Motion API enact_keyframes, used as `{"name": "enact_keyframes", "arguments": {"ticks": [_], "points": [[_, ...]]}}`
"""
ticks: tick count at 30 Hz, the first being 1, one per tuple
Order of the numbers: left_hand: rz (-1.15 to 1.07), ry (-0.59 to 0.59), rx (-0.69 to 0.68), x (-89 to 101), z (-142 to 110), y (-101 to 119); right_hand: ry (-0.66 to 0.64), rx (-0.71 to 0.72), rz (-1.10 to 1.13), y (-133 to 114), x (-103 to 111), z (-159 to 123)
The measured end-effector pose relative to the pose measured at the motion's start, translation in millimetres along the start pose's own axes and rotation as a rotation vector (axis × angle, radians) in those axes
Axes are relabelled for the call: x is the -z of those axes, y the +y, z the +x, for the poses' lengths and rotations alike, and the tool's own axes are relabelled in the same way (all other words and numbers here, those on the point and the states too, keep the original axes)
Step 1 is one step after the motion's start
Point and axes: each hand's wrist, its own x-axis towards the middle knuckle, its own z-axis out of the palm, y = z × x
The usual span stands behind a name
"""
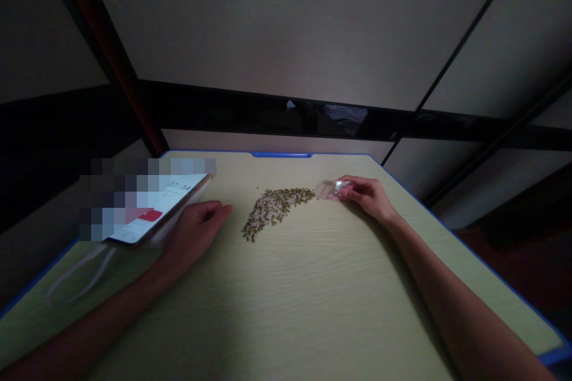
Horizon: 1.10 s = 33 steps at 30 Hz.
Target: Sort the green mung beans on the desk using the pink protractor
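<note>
A heap of small green beans [274, 207] lies spread in a curved streak on the pale green table [313, 286]. My right hand [367, 195] rests at the heap's right end, its fingers closed on a small clear plastic cup [329, 189] that lies tipped on its side with its mouth toward the beans. My left hand [195, 230] lies palm down on the table left of the heap, fingers loosely curled, holding nothing. It sits beside a propped-up phone.
A phone [156, 208] with a lit screen showing a timer and a red button leans at the table's left. A white cable [83, 277] runs from it toward the near left edge. The table has a blue rim [281, 155]. Dim walls stand behind.
</note>
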Motion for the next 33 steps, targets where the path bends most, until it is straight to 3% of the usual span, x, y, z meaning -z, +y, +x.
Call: {"name": "enact_keyframes", "arguments": {"ticks": [5,13,33], "points": [[-0.009,-0.011,0.013,-0.1,1.0,-1.5,-0.021,-0.010,0.007,-0.4,1.5,-1.3],[0.010,0.001,-0.001,0.2,-0.2,0.9,0.048,-0.002,0.004,4.5,-2.2,1.4],[0.002,0.005,0.002,0.1,-0.9,1.2,-0.055,-0.012,0.045,4.2,-0.6,-0.9]]}}
